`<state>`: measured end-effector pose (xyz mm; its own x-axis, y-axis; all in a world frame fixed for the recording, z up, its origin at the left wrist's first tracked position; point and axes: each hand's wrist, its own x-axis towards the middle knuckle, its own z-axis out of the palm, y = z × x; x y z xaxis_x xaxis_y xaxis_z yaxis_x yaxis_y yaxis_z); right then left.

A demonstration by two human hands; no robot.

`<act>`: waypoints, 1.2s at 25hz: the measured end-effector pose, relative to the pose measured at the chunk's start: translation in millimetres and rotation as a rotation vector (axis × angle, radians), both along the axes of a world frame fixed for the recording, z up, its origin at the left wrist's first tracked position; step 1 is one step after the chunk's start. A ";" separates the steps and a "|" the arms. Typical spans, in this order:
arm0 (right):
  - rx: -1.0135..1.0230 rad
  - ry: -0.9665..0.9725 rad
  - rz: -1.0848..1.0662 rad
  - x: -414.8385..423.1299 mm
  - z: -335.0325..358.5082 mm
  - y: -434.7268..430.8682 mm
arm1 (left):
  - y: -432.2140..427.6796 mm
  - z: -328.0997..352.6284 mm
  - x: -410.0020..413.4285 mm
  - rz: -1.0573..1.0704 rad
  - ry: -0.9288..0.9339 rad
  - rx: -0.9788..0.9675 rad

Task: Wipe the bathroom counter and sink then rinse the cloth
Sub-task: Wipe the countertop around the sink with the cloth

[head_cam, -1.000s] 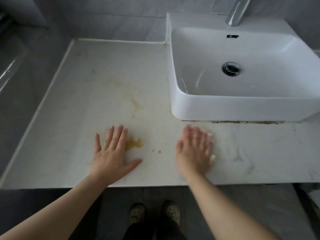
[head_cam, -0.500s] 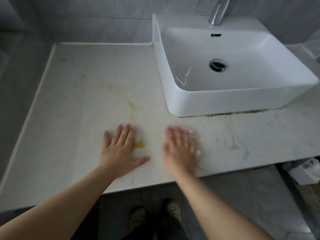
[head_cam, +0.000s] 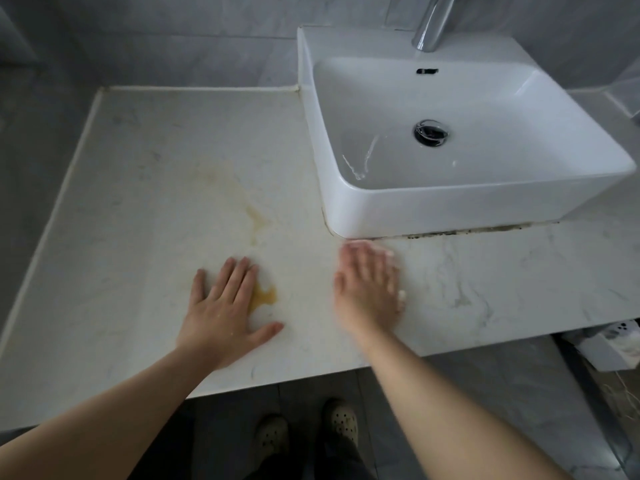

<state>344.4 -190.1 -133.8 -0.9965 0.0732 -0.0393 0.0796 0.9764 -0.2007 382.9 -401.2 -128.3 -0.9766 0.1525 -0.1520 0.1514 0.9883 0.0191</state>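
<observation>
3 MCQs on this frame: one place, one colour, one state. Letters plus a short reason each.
1. The sink sits where on the counter?
A. back right B. back left C. front left

2. What colour is the stain beside the left hand?
A. blue B. yellow-orange C. black

3. How is the left hand posed?
A. fist B. pinching a cloth C. flat, fingers spread

Key: 1 A, the basin stands against the wall at the right. 2 B, an amber patch lies by the index finger. 3 C, the palm lies down on the marble.

I saw pale clogs (head_cam: 308, 429) on grey floor tiles (head_cam: 485, 393), a white box (head_cam: 609, 344) under the right edge, grey wall tiles (head_cam: 173, 39).
</observation>
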 end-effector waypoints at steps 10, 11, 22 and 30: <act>0.066 -0.003 -0.038 -9.2 -5.9 34.4 | -0.2 -2.7 1.6 0.031 0.035 0.058; 0.057 0.009 0.011 1.0 -5.0 12.4 | -0.5 -2.8 1.8 0.034 0.040 0.076; 0.036 0.077 0.172 10.6 -7.1 -71.3 | -82.1 6.4 46.9 0.407 0.017 0.067; 0.150 0.033 0.208 7.6 -7.6 -36.4 | -116.0 0.5 64.3 0.279 0.040 0.044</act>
